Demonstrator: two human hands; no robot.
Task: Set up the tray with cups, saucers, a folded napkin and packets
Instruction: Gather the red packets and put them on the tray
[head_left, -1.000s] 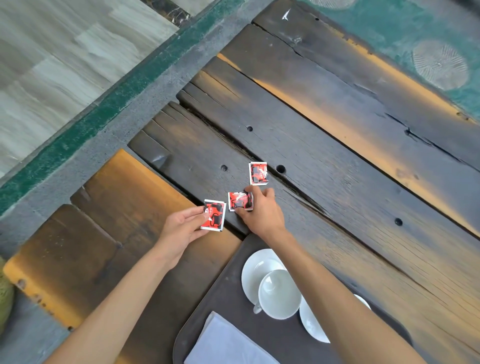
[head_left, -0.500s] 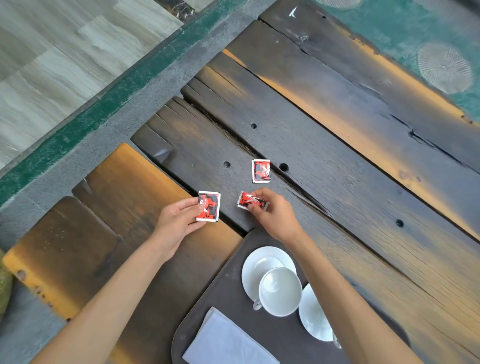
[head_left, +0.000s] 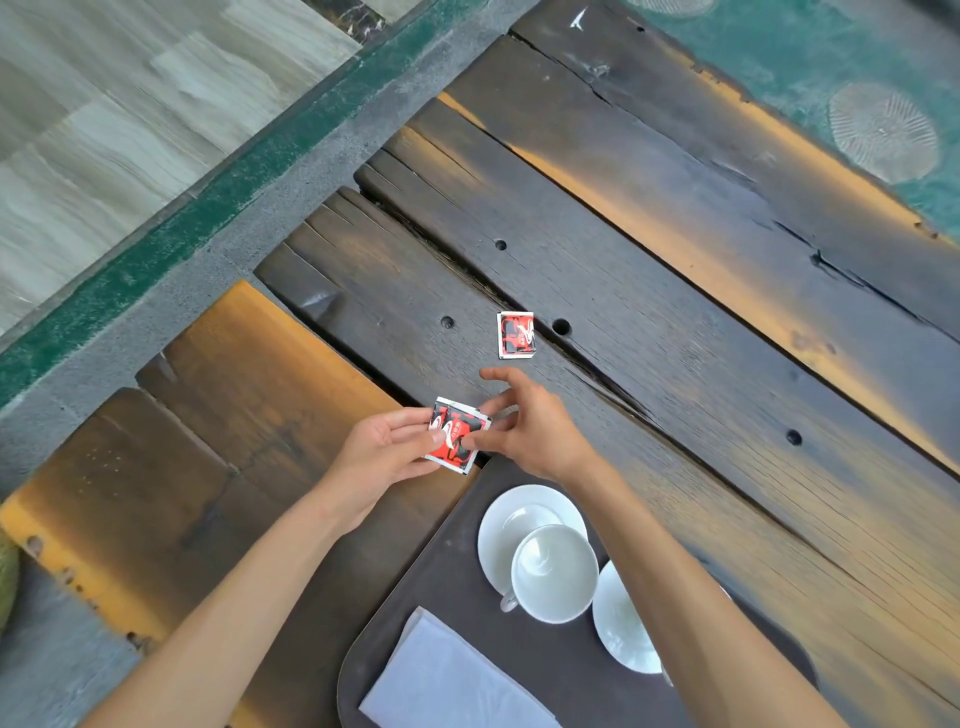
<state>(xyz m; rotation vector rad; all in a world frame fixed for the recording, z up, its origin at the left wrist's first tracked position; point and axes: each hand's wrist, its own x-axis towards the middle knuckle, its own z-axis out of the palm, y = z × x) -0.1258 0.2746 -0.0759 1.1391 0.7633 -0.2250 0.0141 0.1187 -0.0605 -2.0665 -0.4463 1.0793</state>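
Observation:
Two red, black and white packets (head_left: 456, 435) lie stacked together in front of the tray. My left hand (head_left: 379, 452) grips them from the left with thumb on top. My right hand (head_left: 535, 426) pinches their right edge with thumb and a fingertip, its index finger stretched out. A third packet (head_left: 515, 335) lies flat on the wooden table, just beyond the hands. The dark tray (head_left: 457, 571) holds a white cup (head_left: 553, 571) on a saucer (head_left: 519, 514), a second saucer (head_left: 623, 623) partly hidden by my right arm, and a folded white napkin (head_left: 452, 680).
The table (head_left: 675, 312) is made of dark, cracked planks with bolt holes and gaps. Its left edge drops to a grey and green floor strip (head_left: 208, 218). A lower orange-brown bench plank (head_left: 234, 389) lies under my left arm.
My right hand carried its packet leftward and brought it onto the packet in my left hand. Both hands have drawn together in front of the tray. The third packet has not moved.

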